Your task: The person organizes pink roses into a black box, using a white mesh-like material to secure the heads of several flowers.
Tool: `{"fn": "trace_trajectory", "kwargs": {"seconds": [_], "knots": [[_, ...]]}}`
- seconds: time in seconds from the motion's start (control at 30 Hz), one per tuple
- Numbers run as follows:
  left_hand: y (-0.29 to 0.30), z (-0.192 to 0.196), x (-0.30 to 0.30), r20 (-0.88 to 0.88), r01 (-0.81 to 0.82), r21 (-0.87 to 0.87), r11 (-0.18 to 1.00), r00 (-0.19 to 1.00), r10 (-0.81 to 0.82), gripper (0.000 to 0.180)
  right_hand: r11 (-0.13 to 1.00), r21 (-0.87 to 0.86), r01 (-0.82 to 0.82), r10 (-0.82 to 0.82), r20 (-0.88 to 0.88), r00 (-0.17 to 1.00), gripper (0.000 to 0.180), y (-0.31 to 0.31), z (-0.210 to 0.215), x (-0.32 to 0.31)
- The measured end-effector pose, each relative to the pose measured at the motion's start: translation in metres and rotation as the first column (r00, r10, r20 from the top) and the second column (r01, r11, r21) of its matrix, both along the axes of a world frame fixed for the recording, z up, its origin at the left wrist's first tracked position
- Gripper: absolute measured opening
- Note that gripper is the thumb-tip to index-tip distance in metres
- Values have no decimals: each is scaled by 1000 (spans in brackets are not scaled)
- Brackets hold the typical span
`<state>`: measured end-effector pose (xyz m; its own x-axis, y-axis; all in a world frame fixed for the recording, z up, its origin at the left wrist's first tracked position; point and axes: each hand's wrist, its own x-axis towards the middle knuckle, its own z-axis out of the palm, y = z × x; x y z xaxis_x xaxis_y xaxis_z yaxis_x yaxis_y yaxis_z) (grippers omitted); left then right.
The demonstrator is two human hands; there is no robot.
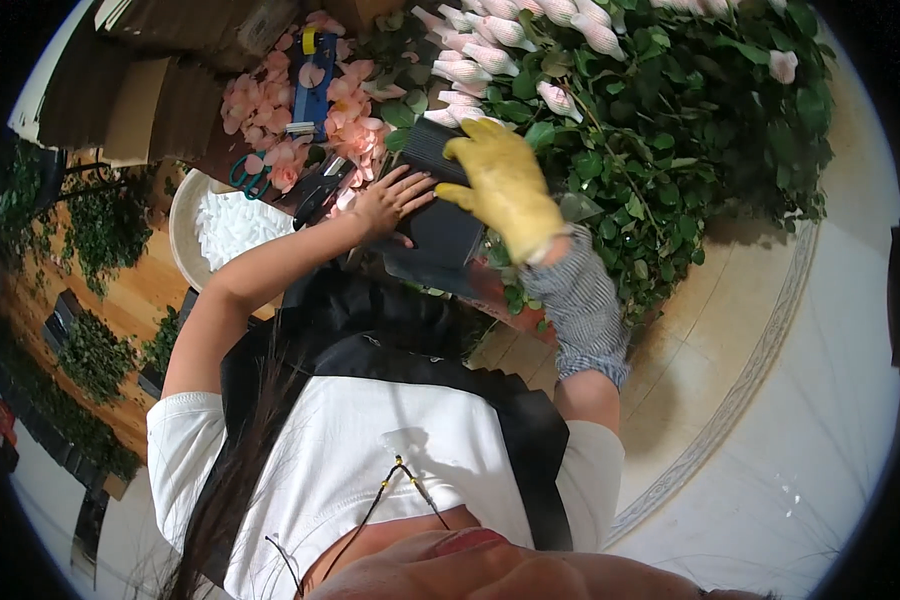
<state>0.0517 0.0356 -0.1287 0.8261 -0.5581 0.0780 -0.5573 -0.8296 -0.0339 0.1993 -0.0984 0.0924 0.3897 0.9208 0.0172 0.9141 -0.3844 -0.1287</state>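
My left hand [395,205] is bare and lies flat, fingers stretched out, on a black sheet [438,238] in front of me. At the sheet's far end is a ribbed black piece [433,145]; whether the two are one thing I cannot tell. My right hand [505,185], in a yellow glove with a striped grey cuff, hovers over or touches the right side of the black material, its thumb and fingers apart. Just left of my left hand lies a black stapler-like tool [325,190]. Rose buds in pale netted sleeves [485,55] lie beyond the glove.
Leafy stems [630,160] pile up on the right. Pink petals [355,110] surround a blue tape dispenser [311,95]. Teal-handled scissors [250,177] lie near a round tub [182,235] of white foam sleeves [235,228]. Cardboard boxes [175,115] stand far left; bundled greenery [95,355] sits on the floor.
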Motion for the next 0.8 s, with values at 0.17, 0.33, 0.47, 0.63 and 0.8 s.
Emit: {"fn": "trace_trajectory", "kwargs": {"seconds": [0.17, 0.33, 0.47, 0.63, 0.8], "knots": [[1, 6, -3, -201, -92, -144, 985, 978, 62, 104, 990, -76, 119, -137, -304, 943, 37, 10, -60, -3], [4, 5, -5, -398, -73, 129, 989, 910, 119, 103, 955, 281, -97, 176, -268, 947, 62, -36, -5, -54], [-3, 11, 8, -242, -70, -141, 987, 970, 34, 104, 967, -251, 42, -231, -800, 554, 64, -110, -68, -108], [4, 4, 4, -154, -96, -181, 979, 986, 68, 102, 990, -28, 137, -94, -860, 501, 58, -109, -60, -113], [21, 12, -5, -182, -14, -417, 909, 981, -68, 67, 991, 99, 93, -6, -655, 755, 80, -71, -110, -50]]}}
